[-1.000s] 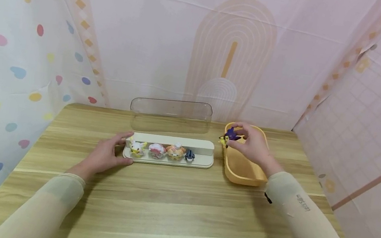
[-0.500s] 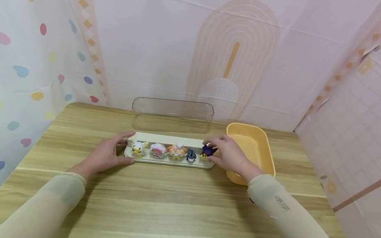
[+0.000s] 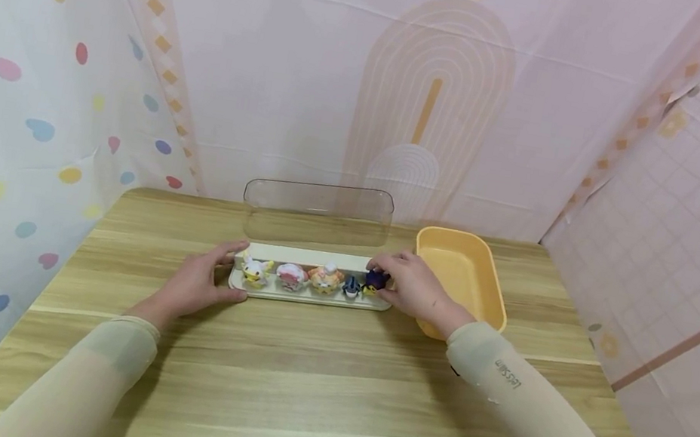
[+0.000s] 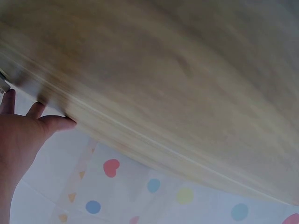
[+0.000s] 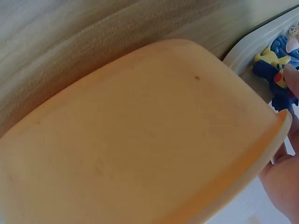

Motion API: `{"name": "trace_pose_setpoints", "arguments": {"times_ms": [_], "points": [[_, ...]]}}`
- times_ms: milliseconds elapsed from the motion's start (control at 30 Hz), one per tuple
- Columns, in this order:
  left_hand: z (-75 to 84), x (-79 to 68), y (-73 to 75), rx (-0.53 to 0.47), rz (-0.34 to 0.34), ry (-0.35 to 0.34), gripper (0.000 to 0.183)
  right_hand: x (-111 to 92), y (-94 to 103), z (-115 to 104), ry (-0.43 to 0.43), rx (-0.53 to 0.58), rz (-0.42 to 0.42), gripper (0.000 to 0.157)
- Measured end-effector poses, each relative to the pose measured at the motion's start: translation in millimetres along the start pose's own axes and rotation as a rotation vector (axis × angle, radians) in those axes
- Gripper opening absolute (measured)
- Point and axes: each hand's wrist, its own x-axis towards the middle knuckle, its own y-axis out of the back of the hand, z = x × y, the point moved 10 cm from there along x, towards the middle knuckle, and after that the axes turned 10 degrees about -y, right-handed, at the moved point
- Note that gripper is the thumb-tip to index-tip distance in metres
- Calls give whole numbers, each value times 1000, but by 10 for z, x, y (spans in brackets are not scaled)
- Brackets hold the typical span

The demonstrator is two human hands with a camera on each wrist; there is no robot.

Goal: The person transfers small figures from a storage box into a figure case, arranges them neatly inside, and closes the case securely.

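Observation:
A long cream display base (image 3: 283,292) stands mid-table with a row of small figurines on it. From the left come a white-and-yellow figurine (image 3: 255,272), a pink-and-white one (image 3: 291,277), an orange one with a white top (image 3: 326,279) and a small dark blue one (image 3: 351,287). My right hand (image 3: 413,287) pinches a dark purple-and-yellow figurine (image 3: 374,282) at the base's right end; the right wrist view shows its red cheek spots. At the other end, my left hand (image 3: 201,277) grips the base, thumb at the front corner and fingers at the back.
Right beside the base, under my right wrist, is a yellow-orange plastic tub (image 3: 455,266). A clear cover (image 3: 318,213) with a dark rim stands behind the base. Patterned curtains (image 3: 275,84) enclose the wooden table (image 3: 295,393) at the back and sides.
My right hand has carried the purple-and-yellow figurine leftward from over the tub to the base's right end, then slightly closer to the dark blue figurine. My left hand has stayed at the base.

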Motion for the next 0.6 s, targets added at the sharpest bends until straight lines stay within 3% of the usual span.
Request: {"name": "trace_pose_setpoints", "arguments": {"times_ms": [333,600], "points": [[-5,-2,2,-5,8,-7,98,0,-14,-16,-1,-36,9,47],[6,-13,2,-10,4,0,97,-11,-65,9,-17,-67,0,59]]}}
